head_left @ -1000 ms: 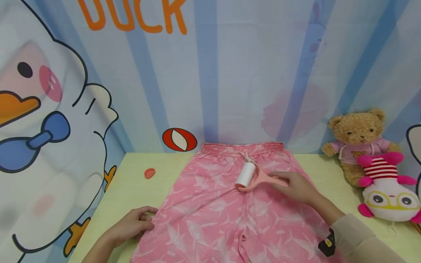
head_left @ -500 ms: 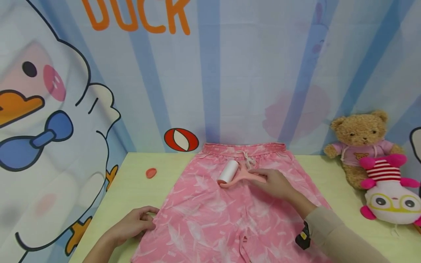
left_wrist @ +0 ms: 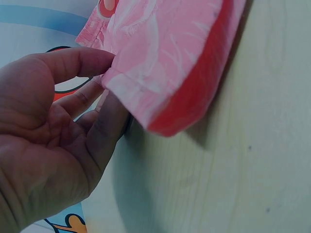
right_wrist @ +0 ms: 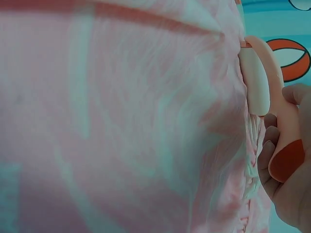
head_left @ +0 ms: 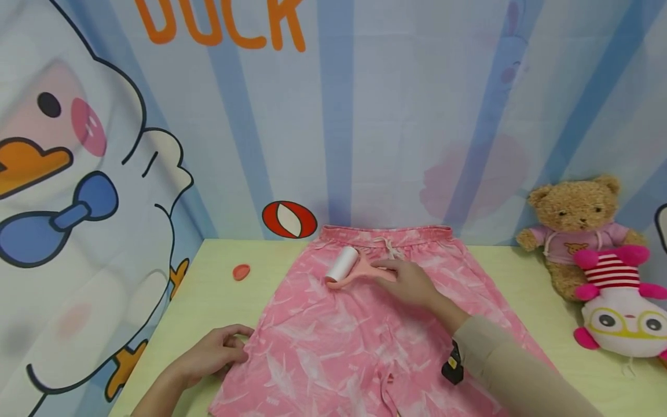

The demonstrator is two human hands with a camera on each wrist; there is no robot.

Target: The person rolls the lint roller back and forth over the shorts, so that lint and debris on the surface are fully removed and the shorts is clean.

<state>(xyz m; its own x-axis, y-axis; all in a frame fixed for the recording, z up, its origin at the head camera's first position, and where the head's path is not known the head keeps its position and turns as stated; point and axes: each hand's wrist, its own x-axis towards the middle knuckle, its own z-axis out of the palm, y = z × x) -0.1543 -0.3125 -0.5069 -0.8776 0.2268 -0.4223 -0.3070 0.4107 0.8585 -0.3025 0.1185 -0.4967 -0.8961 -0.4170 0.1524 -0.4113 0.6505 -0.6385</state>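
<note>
Pink shorts (head_left: pixel 312 347) with a pale leaf-like print lie spread out, waistband at the back. My right hand (head_left: pixel 409 284) grips the peach handle of a lint roller (head_left: pixel 343 265), whose white roll rests on the shorts below the waistband, left of the drawstring. In the right wrist view the fingers wrap the handle of the lint roller (right_wrist: pixel 255 80). At the left edge of the shorts is my left hand (head_left: pixel 211 354). The left wrist view shows this hand (left_wrist: pixel 53 121) pinching the fabric edge (left_wrist: pixel 146 92), a corner of it lifted off the table.
A small orange-red oval piece (head_left: pixel 241 272) lies on the pale yellow table (head_left: pixel 208 301) to the left. On the right sit a teddy bear (head_left: pixel 573 220) and a pink-and-white plush toy (head_left: pixel 622 313). A printed cloth backdrop (head_left: pixel 385 116) stands along the back and left.
My right hand has moved the lint roller leftward over the shorts, from near the drawstring towards the left side. The left hand keeps its place at the edge.
</note>
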